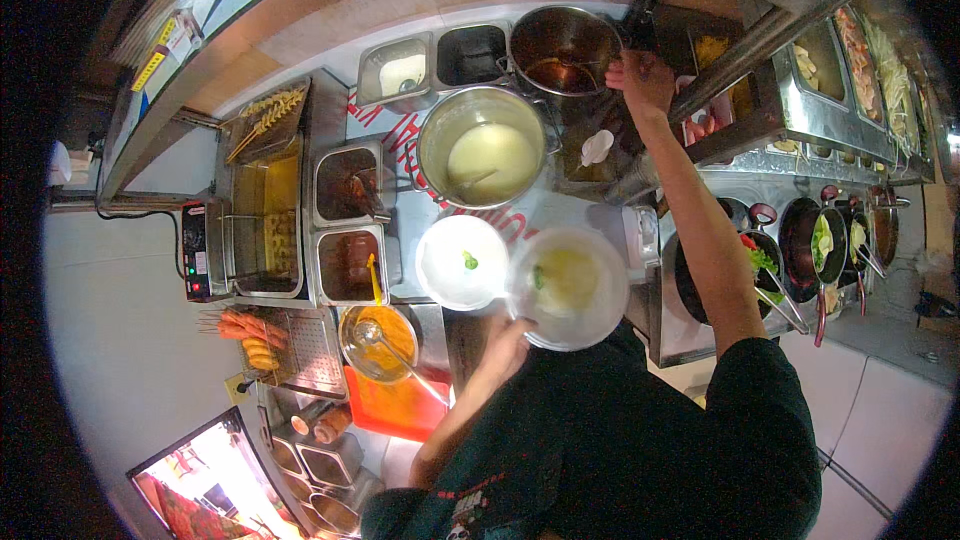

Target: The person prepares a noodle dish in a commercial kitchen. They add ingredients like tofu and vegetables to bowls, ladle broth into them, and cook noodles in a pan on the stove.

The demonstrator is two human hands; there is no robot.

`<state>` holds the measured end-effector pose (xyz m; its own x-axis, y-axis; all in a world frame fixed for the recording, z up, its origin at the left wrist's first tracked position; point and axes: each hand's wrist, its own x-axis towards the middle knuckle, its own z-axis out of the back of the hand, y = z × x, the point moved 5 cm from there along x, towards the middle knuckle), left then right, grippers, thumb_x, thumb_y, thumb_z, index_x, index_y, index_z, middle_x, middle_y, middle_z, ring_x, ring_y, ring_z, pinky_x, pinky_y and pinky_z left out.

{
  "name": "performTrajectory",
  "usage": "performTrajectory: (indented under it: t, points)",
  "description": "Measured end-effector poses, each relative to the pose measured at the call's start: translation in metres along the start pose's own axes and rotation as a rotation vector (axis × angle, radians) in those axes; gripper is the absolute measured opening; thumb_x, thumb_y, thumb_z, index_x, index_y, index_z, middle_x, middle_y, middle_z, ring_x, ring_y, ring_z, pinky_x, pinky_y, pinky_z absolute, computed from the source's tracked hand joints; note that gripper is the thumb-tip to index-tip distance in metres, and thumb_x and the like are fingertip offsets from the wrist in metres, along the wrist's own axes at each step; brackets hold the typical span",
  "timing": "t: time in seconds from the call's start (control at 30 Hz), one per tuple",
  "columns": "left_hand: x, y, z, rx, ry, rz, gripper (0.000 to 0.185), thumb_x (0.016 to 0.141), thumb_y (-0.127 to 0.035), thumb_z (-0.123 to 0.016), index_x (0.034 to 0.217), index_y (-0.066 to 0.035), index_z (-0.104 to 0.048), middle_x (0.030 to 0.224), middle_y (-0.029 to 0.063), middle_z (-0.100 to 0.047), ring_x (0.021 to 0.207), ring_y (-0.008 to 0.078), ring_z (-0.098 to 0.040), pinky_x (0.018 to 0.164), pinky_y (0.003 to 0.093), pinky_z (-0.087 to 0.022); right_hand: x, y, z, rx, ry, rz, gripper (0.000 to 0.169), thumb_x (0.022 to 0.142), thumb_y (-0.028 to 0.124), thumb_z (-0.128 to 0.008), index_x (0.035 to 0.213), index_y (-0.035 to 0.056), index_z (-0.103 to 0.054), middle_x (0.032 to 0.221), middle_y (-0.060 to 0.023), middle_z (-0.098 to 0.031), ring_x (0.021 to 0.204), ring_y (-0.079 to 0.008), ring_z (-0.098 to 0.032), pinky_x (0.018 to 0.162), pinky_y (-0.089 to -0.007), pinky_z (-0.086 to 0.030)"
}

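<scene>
My left hand (504, 349) grips the near rim of a blurred pale bowl (592, 315) with yellowish contents and a bit of green in it. Left of that bowl, apparently against it, sits a white bowl (442, 281) with a small green leaf (469, 261). My right hand (646, 84) reaches out to the right rim of a deep steel pot (562, 30) of dark brown liquid; whether its fingers hold anything cannot be made out. Between the pot and the bowls stands another steel pot (495, 154) of creamy pale liquid, with a utensil partly sunk in it.
On the left are a deep fryer (266, 225), two sauce containers (346, 181) and a pan of orange liquid with a ladle (375, 341). Skewers (255, 326) lie on a perforated tray. To the right, several dark pans (799, 240) hold greens; a metal rail (742, 45) crosses nearby.
</scene>
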<state>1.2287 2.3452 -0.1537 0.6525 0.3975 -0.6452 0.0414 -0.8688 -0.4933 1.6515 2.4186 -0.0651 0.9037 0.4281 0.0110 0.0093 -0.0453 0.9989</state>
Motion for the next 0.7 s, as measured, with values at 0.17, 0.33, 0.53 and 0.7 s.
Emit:
performTrajectory:
  t: [0.17, 0.33, 0.53, 0.7]
  points:
    - [-0.024, -0.053, -0.047, -0.192, 0.085, -0.069, 0.047, 0.072, -0.002, -0.055, 0.117, 0.002, -0.044, 0.106, 0.0111, -0.055, 0.1, 0.0232, -0.054, 0.09, 0.0367, -0.044, -0.003, 0.008, -0.004, -0.005, -0.021, -0.005, 0.027, 0.088, 0.018, -0.055, 0.093, -0.0084, -0.056, 0.078, -0.0168, -0.065, 0.065, -0.0227, -0.066, 0.055, -0.0315, -0.056]
    - [-0.008, -0.12, -0.1, -0.103, 0.121, -0.052, 0.057, 0.076, -0.023, -0.056, 0.127, -0.005, -0.039, 0.122, 0.0118, -0.049, 0.114, 0.0273, -0.048, 0.097, 0.0442, -0.038, 0.009, 0.009, 0.01, 0.153, 0.005, 0.079, 0.022, 0.087, 0.014, -0.056, 0.091, -0.0076, -0.058, 0.075, -0.0157, -0.064, 0.06, -0.021, -0.064, 0.054, -0.031, -0.055]
    - [0.055, -0.191, -0.14, 0.062, 0.076, -0.204, 0.063, 0.076, -0.031, -0.06, 0.129, -0.007, -0.035, 0.128, 0.0152, -0.034, 0.116, 0.0324, -0.042, 0.087, 0.0559, -0.042, -0.046, 0.117, -0.004, 0.107, 0.037, 0.278, 0.016, 0.086, 0.007, -0.054, 0.089, -0.0069, -0.06, 0.072, -0.0117, -0.064, 0.061, -0.0158, -0.063, 0.055, -0.0284, -0.052]
    - [0.078, -0.213, -0.175, 0.053, 0.061, -0.279, 0.064, 0.074, -0.034, -0.06, 0.128, -0.01, -0.035, 0.126, 0.0116, -0.036, 0.112, 0.0286, -0.042, 0.079, 0.0501, -0.044, -0.112, 0.156, 0.004, -0.001, 0.117, 0.377, 0.015, 0.087, 0.007, -0.053, 0.09, -0.0058, -0.06, 0.077, -0.011, -0.064, 0.068, -0.0129, -0.062, 0.063, -0.0254, -0.05]
